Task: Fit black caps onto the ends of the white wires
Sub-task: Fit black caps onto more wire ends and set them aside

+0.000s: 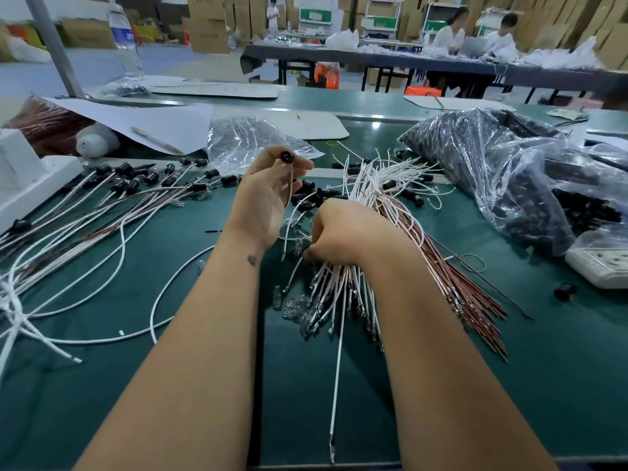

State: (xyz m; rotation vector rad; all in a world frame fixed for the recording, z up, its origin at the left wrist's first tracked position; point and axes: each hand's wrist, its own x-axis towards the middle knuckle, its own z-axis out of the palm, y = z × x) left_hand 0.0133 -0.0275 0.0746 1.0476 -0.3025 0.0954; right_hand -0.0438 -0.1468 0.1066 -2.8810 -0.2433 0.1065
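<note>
Cap (287, 156) sat pinched in the left hand's (268, 195) fingertips, hole toward the camera, probably so a wire end could be lined up. Right hand (343, 231) was clenched round the wire bundle (373, 198) mid-table, likely keeping it together. Finished wires (136, 185) lay toward the table's left edge.

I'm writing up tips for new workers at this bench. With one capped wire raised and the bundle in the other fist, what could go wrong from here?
1. The left hand only pinches the black cap at its fingertips; it might slip off or drop.
2. The right hand grips a crowded wire bundle; pulling one wire could drag out or snag its neighbours.
3. Finished capped wires lie loosely beside long loose white wires, so done and undone pieces could get mixed.
</note>
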